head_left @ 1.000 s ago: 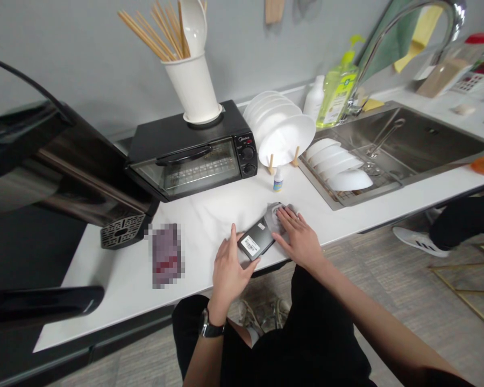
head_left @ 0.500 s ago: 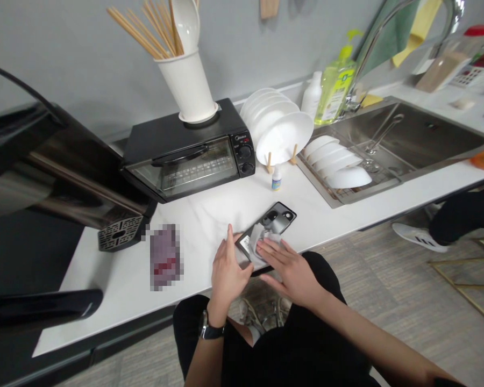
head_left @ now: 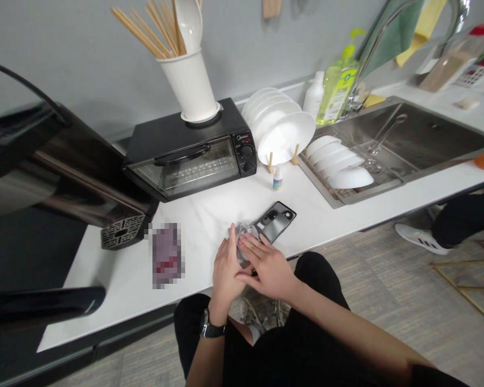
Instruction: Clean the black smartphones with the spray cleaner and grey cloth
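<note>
Phone (head_left: 279, 223) under cloth (head_left: 248, 232), 2 hands (head_left: 248, 270) touching

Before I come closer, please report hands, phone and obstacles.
Right hand on grey cloth, over end of phone. Left hand at that end, grip hidden. Small bottle beyond phone, clear of both hands.

A kitchen, with a sink (head_left: 435, 131), toaster oven (head_left: 185, 156) and racked white plates (head_left: 284, 137).
</note>
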`<state>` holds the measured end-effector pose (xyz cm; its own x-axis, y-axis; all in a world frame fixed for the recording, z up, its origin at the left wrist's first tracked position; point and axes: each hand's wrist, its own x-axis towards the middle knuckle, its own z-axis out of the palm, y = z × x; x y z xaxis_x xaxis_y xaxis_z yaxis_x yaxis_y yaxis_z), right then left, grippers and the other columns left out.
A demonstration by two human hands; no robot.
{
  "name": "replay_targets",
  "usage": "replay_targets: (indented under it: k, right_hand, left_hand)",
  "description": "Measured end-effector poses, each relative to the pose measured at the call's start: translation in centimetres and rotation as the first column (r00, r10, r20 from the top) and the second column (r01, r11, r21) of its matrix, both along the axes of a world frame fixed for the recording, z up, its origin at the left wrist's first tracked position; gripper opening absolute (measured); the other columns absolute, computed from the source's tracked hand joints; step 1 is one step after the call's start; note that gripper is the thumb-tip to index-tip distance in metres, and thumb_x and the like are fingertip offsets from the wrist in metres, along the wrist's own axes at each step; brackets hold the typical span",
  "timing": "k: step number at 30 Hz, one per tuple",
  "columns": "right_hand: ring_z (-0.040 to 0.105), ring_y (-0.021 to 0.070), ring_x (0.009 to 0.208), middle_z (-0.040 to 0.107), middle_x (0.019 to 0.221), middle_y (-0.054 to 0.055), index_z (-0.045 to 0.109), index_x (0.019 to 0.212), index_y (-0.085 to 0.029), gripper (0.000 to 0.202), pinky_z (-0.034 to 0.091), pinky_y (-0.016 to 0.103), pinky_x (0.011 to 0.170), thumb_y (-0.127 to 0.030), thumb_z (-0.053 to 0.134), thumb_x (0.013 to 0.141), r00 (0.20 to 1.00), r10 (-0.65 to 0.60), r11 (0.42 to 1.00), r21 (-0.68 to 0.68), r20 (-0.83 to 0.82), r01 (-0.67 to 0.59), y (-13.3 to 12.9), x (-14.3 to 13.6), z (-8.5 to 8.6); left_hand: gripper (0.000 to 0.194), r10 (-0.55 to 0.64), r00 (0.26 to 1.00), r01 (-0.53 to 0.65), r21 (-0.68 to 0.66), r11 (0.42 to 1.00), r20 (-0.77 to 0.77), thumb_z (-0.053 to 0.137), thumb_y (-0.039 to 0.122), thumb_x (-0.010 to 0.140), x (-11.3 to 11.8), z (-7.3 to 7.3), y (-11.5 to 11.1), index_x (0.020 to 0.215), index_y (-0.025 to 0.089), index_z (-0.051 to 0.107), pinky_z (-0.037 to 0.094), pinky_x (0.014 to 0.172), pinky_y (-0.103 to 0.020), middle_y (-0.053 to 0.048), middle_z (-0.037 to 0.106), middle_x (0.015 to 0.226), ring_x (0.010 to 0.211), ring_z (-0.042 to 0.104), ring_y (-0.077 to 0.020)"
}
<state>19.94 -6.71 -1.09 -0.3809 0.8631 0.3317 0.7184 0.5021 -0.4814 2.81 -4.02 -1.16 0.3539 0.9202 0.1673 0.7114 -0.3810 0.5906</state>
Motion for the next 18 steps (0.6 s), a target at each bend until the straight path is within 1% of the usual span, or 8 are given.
replay_targets:
  k: [3, 5, 6, 9, 12, 15, 17, 18]
  right_hand:
    - [0.042, 0.0294, 0.155, 0.049, 0.163, 0.013, 0.042, 0.162, -0.015, 0.068, 0.032, 0.057, 0.130, -0.052, 0.054, 0.106, 0.999, 0.049, 0.999, -0.024, 0.016, -0.048, -2.4, 0.4, 0.2]
    - [0.042, 0.0290, 0.155, 0.050, 0.163, 0.011, 0.038, 0.164, -0.020, 0.064, 0.034, 0.058, 0.128, -0.047, 0.053, 0.108, 0.999, 0.022, 0.999, -0.030, 0.042, -0.021, -3.4, 2.2, 0.1]
    - [0.042, 0.0291, 0.155, 0.050, 0.163, 0.010, 0.037, 0.165, -0.022, 0.063, 0.036, 0.059, 0.127, -0.044, 0.052, 0.108, 0.998, -0.016, 0.999, -0.028, 0.055, 0.017, -3.6, 3.4, 0.0]
    - [0.041, 0.0303, 0.156, 0.049, 0.164, 0.009, 0.035, 0.167, -0.024, 0.062, 0.039, 0.059, 0.125, -0.040, 0.050, 0.109, 0.978, -0.187, 0.982, -0.001, 0.091, 0.188, -2.7, 6.8, -0.6]
    - [0.042, 0.0329, 0.155, 0.047, 0.165, 0.012, 0.036, 0.166, -0.019, 0.065, 0.040, 0.059, 0.125, -0.046, 0.049, 0.108, 0.945, -0.311, 0.950, 0.028, 0.106, 0.310, -0.3, 8.8, -1.2]
    - [0.041, 0.0364, 0.155, 0.047, 0.164, 0.016, 0.039, 0.164, -0.013, 0.075, 0.039, 0.061, 0.124, -0.057, 0.054, 0.105, 0.937, -0.337, 0.941, 0.053, 0.094, 0.333, 1.9, 8.1, -1.3]
    - [0.039, 0.0374, 0.156, 0.047, 0.164, 0.017, 0.042, 0.162, -0.011, 0.080, 0.038, 0.062, 0.125, -0.062, 0.057, 0.102, 0.956, -0.283, 0.959, 0.056, 0.076, 0.280, 2.3, 6.1, -1.1]
    - [0.039, 0.0369, 0.156, 0.048, 0.163, 0.018, 0.043, 0.161, -0.011, 0.081, 0.036, 0.061, 0.126, -0.063, 0.058, 0.101, 0.972, -0.227, 0.973, 0.049, 0.062, 0.224, 2.1, 4.9, -0.9]
  left_hand:
    - [0.118, 0.044, 0.998, -0.044, -0.023, 0.999, -0.035, 0.079, 0.024, 0.083, 0.0, 0.0, 0.0, 0.171, 0.022, 0.001, 0.050, 0.113, -0.056, -0.020, 0.054, 0.157, 0.140, 0.056, -0.0393]
    - [0.119, 0.042, 0.999, -0.043, -0.028, 0.999, -0.028, 0.080, 0.022, 0.082, 0.2, 0.3, 0.0, 0.171, 0.023, 0.001, 0.049, 0.115, -0.056, -0.018, 0.057, 0.154, 0.139, 0.057, -0.0377]
    - [0.119, 0.032, 0.999, -0.032, -0.026, 0.999, -0.011, 0.080, 0.021, 0.082, 0.4, 0.4, 0.0, 0.171, 0.024, 0.001, 0.048, 0.116, -0.055, -0.017, 0.059, 0.152, 0.138, 0.058, -0.0361]
    - [0.118, -0.005, 0.999, 0.006, -0.011, 1.000, 0.043, 0.082, 0.027, 0.085, 0.6, 0.8, 0.1, 0.171, 0.028, 0.001, 0.043, 0.121, -0.054, -0.011, 0.064, 0.146, 0.137, 0.058, -0.0323]
    - [0.118, -0.014, 0.999, 0.014, -0.005, 1.000, 0.042, 0.084, 0.031, 0.085, 0.7, 1.0, 0.1, 0.170, 0.029, 0.002, 0.040, 0.122, -0.056, -0.009, 0.064, 0.146, 0.137, 0.058, -0.0319]
    - [0.118, -0.014, 0.999, 0.014, -0.008, 1.000, 0.030, 0.085, 0.032, 0.085, 0.6, 1.0, 0.1, 0.170, 0.030, 0.003, 0.039, 0.123, -0.055, -0.009, 0.064, 0.146, 0.137, 0.057, -0.0313]
    - [0.115, -0.013, 0.999, 0.013, -0.006, 1.000, 0.038, 0.082, 0.034, 0.087, 0.5, 0.8, 0.1, 0.171, 0.029, 0.003, 0.041, 0.122, -0.054, -0.009, 0.065, 0.145, 0.137, 0.058, -0.0311]
    - [0.114, -0.017, 0.999, 0.017, -0.005, 1.000, 0.039, 0.081, 0.036, 0.088, 0.5, 0.7, 0.2, 0.171, 0.027, 0.003, 0.042, 0.121, -0.054, -0.011, 0.064, 0.146, 0.138, 0.058, -0.0317]
